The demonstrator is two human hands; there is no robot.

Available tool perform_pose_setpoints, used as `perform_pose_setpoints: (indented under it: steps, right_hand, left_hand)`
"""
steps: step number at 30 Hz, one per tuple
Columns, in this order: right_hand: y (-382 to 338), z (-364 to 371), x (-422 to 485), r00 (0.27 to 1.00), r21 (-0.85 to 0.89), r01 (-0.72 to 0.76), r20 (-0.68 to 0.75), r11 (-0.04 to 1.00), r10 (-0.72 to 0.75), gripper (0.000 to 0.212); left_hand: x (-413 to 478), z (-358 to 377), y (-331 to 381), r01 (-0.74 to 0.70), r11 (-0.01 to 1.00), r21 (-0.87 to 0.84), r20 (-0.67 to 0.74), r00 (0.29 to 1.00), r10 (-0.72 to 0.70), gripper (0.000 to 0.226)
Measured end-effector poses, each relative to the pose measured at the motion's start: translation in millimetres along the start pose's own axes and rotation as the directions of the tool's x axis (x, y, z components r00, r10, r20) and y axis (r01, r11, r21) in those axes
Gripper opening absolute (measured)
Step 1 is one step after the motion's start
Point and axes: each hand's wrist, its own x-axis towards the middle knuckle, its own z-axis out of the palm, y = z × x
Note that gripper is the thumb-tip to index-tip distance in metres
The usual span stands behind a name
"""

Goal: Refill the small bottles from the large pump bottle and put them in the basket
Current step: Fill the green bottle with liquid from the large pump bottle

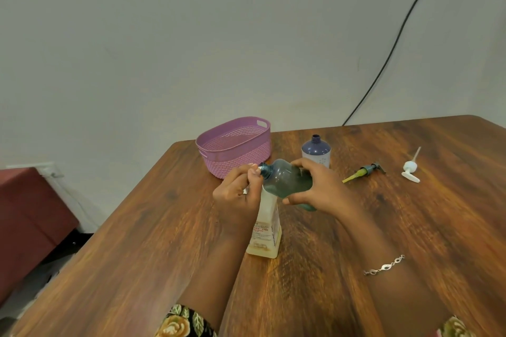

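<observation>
- Your right hand [325, 189] wraps round the belly of the teal bottle [284, 180], held on its side just above the large bottle [265, 230], mouth pointing left.
- Your left hand [236, 194] curls thumb and fingertips round the teal bottle's neck. The large bottle's top is hidden behind that hand, so it cannot be told whether you grip it too.
- The teal neck shows bare threads, so the step looks like lining up the two openings. Keep the neck pinch firm and let the right hand do the tilting, slowly.
- The large bottle stands on the table [164, 241] with nothing seen steadying its base. Press down, not sideways, or it may tip.
- Behind the large bottle, to its right, the blue bottle [316, 152] stands open. Farther right lie the green pump [367, 169] and the white pump [410, 168].
- The basket [241, 161] sits behind the large bottle, to its left, with no bottle showing in it.
</observation>
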Motion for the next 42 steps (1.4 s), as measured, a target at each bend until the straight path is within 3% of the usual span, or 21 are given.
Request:
perform_pose_setpoints:
  steps: [24, 42]
  right_hand:
    - [1, -3, 2, 1.0, 0.062, -0.003, -0.019, 0.998, 0.004, 0.063]
    - [-4, -6, 0, 1.0, 0.035, 0.013, -0.012, 0.999, -0.012, 0.065]
  left_hand:
    - [16, -5, 6, -0.046, 0.998, 0.03, 0.012, 0.999, 0.046, 0.033]
    - [19, -6, 3, 0.073, 0.996, -0.051, 0.007, 0.997, -0.073, 0.038]
